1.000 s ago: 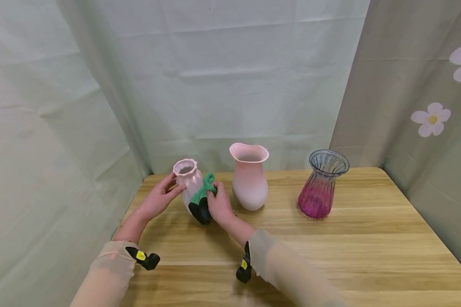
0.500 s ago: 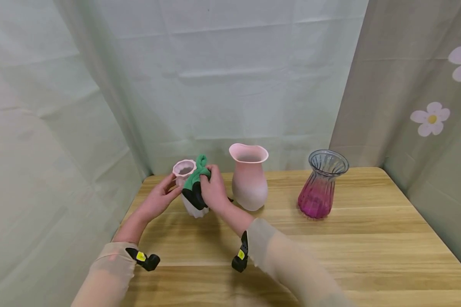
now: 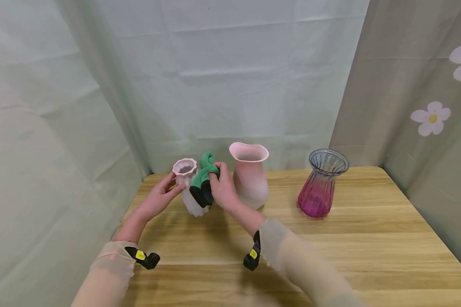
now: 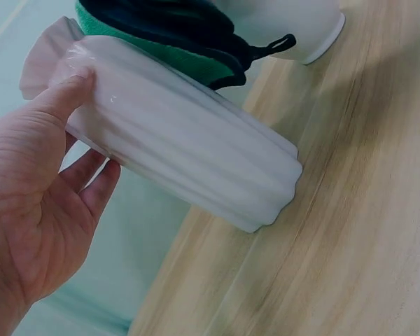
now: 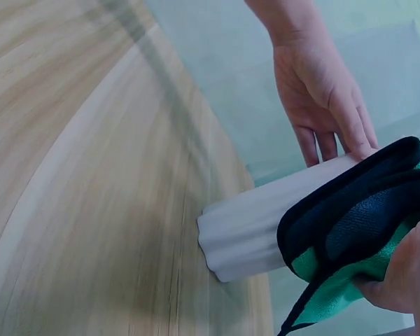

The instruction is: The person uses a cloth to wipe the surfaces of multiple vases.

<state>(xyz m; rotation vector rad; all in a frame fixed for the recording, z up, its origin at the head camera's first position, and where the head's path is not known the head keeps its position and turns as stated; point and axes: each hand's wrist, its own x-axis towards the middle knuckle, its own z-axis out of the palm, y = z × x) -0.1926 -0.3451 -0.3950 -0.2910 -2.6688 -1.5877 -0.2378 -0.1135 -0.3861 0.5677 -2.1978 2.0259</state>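
Note:
A small pale pink vase [image 3: 193, 206] with a scalloped rim stands at the table's left, fluted down its side in the left wrist view. My left hand [image 3: 162, 197] holds it just below the rim, thumb [image 4: 73, 92] on the near side and fingers [image 4: 101, 183] behind. My right hand [image 3: 224, 190] grips a bunched green cloth [image 3: 205, 175] with black edging and a hanging loop. That cloth overlaps the vase's right side; whether it touches cannot be told. In the right wrist view, a fold of cloth [image 5: 339, 203] hides part of the vase.
Right of the cloth stands a taller pink-and-white vase [image 3: 249, 183] with a wavy mouth, partly behind my right hand. Farther right is a ribbed glass vase [image 3: 318, 196], blue-grey above and magenta below. The wooden table [image 3: 349, 256] is bordered by hanging fabric [image 3: 234, 76].
My right hand first raised the cloth along the vase and over its rim's edge, then shifted it slightly right. My left hand and the vases have stayed put.

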